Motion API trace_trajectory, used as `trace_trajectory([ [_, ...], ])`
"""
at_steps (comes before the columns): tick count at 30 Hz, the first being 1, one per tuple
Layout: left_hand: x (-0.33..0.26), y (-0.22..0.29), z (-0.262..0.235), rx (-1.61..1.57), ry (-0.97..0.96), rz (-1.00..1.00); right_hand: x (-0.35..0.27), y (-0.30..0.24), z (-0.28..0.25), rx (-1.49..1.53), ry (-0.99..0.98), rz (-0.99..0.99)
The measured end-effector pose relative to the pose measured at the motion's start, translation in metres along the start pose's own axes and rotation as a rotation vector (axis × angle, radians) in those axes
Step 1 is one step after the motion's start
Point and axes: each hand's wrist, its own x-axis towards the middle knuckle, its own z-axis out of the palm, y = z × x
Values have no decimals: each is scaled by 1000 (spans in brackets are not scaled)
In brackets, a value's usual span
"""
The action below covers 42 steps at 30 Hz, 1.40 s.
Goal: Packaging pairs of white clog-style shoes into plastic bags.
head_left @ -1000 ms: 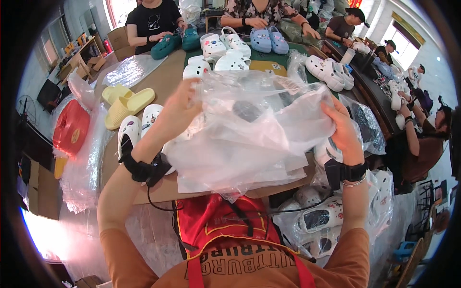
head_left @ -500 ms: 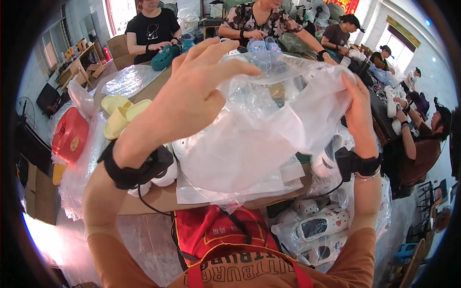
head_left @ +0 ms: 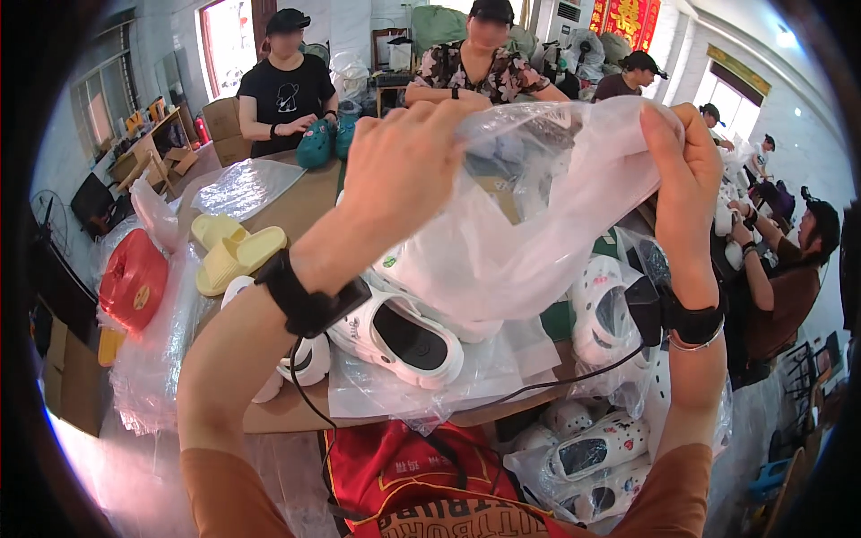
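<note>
Between my raised hands stretches a thin, clear plastic bag (head_left: 529, 242), its upper edge spread wide and its body hanging down. My left hand (head_left: 404, 161) has its fingers curled closed at the bag's left edge. Thumb and fingers of my right hand (head_left: 683, 170) pinch the right edge. Below the bag, a white clog (head_left: 399, 336) with a black insole lies on flat plastic bags (head_left: 359, 394) at the table's near edge. Another white shoe is partly covered by the hanging bag. A white clog in plastic (head_left: 605, 314) sits beside my right wrist.
Yellow slides (head_left: 238, 255) and a red roll of plastic twine (head_left: 133, 280) are at the left. Bagged white clogs (head_left: 596, 444) lie below the table's near right edge. Across the table, a person holds teal clogs (head_left: 318, 143); other people work at the right.
The bag has been lifted and drawn taut, uncovering the white clog underneath. My left hand has gone from spread fingers to closed on the bag's edge.
</note>
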Motion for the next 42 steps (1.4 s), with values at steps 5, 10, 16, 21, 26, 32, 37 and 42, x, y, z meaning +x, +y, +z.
trace_trajectory([
  [5, 14, -11, 6, 96, 137, 47, -8, 11, 6, -1254, 172, -729],
  [10, 15, 12, 9, 135, 205, 196, -67, 26, 44, -608, -504, -519],
  [16, -38, 93, -4, 6, 101, 570, -93, 91, 14, -351, -553, 37],
  [21, -79, 99, 21, -151, -122, 512, -50, 108, 26, 1082, -397, 530],
  [26, -80, 105, 31, -444, -127, 438, -76, 142, 49, 1128, -270, 584],
  [32, -79, 137, 74, -677, -63, 413, -118, 179, 86, 822, -192, 662],
  [37, -103, 147, 49, -818, -508, 431, -103, 151, 80, 1006, -189, 657],
  [42, -64, 96, 36, -884, -192, 325, -81, 121, 50, 1148, -125, 636],
])
